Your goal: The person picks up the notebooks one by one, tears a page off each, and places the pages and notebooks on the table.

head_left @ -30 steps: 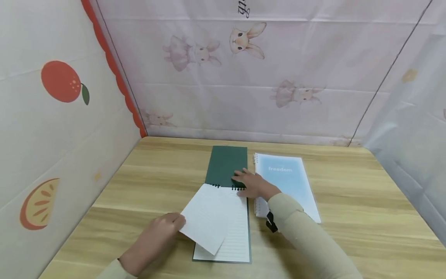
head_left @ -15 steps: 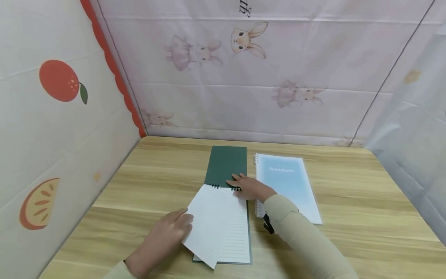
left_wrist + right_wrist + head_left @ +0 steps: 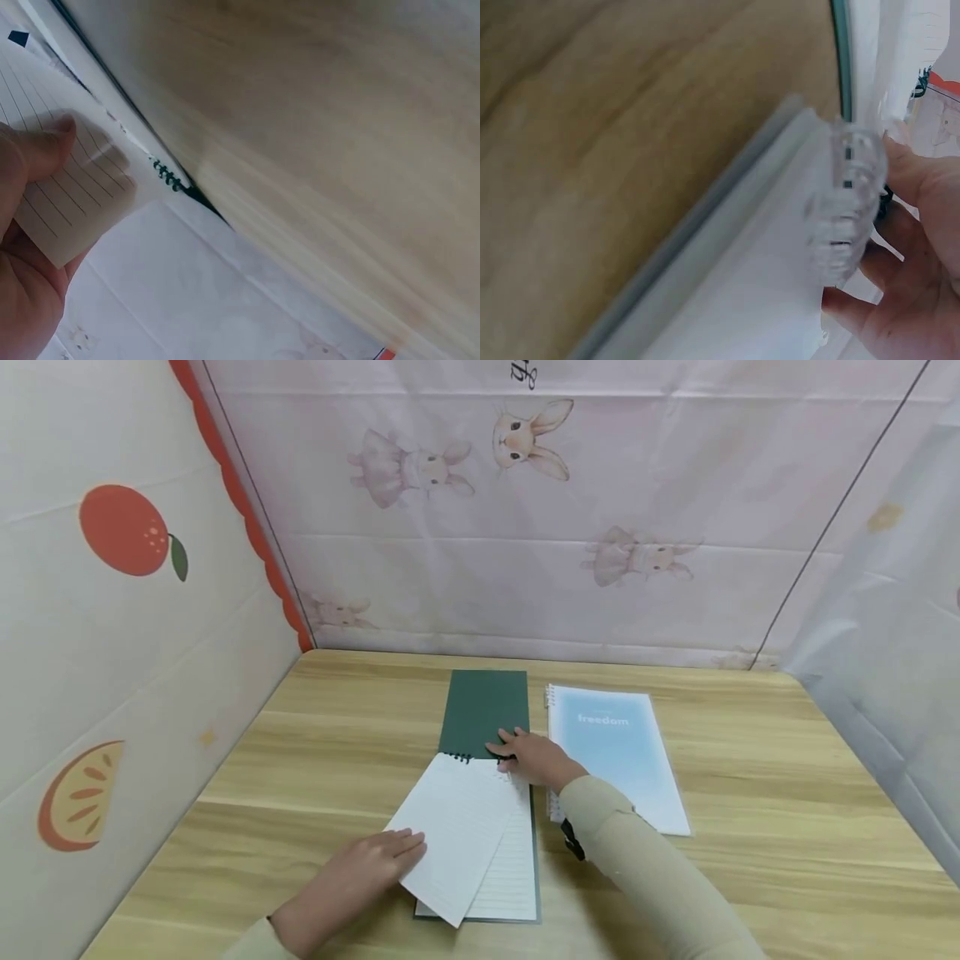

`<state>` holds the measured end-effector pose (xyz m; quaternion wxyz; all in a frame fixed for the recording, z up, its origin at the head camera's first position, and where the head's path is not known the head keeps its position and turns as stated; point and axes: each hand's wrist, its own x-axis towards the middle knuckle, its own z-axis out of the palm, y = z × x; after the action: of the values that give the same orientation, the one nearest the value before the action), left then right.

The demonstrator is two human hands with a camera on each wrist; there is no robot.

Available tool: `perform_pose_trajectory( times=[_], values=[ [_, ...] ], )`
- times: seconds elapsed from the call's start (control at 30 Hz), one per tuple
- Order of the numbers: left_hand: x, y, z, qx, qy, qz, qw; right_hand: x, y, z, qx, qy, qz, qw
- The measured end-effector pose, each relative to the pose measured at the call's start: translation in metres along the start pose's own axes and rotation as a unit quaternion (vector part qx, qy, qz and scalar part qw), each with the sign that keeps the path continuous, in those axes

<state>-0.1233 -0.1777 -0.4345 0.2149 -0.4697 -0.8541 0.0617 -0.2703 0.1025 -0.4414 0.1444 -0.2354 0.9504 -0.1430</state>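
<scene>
Right hand (image 3: 536,760) hides part of black spiral binding (image 3: 457,757); right sleeve (image 3: 648,856) covers some of blue "freedom" notebook (image 3: 618,756), tiny print (image 3: 602,712) illegible. Left hand (image 3: 378,864): thumb hidden under page (image 3: 459,827), head view.

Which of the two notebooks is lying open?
The green-covered notebook, held by the left hand at a page: its lined pages show, while the blue "freedom" notebook lies closed.

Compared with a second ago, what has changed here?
The slanted sheet has come nearer, its lower corner now past the near edge of the open notebook. The left hand, still pinching it, has moved slightly right; the right hand has shifted slightly left over the black rings. Nothing was visibly let go. The green cover and blue notebook stayed put.
</scene>
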Motion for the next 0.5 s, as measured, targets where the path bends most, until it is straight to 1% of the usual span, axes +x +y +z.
perform_pose_trajectory(
  times=[0.17,0.23,0.3,0.33,0.43,0.5],
  values=[
    [-0.008,-0.002,-0.002,-0.037,-0.013,-0.007,0.9992,0.001,-0.002,0.000,0.003,0.004,0.006,1.000],
    [-0.015,-0.003,-0.003,-0.057,-0.018,-0.017,0.9981,0.001,-0.003,-0.001,0.006,0.006,0.010,1.000],
    [-0.023,-0.003,-0.004,-0.083,-0.021,-0.018,0.9962,0.001,-0.003,-0.002,0.005,0.011,0.014,1.000],
    [-0.028,-0.003,-0.006,-0.095,-0.024,-0.024,0.9949,0.001,-0.002,-0.003,0.003,0.013,0.015,1.000],
    [-0.040,-0.004,-0.011,-0.148,-0.022,-0.054,0.9872,0.001,-0.001,-0.004,-0.004,0.019,0.019,1.000],
    [-0.044,-0.006,-0.015,-0.152,-0.019,-0.075,0.9853,0.002,-0.001,-0.004,-0.005,0.018,0.018,1.000]
  ],
)
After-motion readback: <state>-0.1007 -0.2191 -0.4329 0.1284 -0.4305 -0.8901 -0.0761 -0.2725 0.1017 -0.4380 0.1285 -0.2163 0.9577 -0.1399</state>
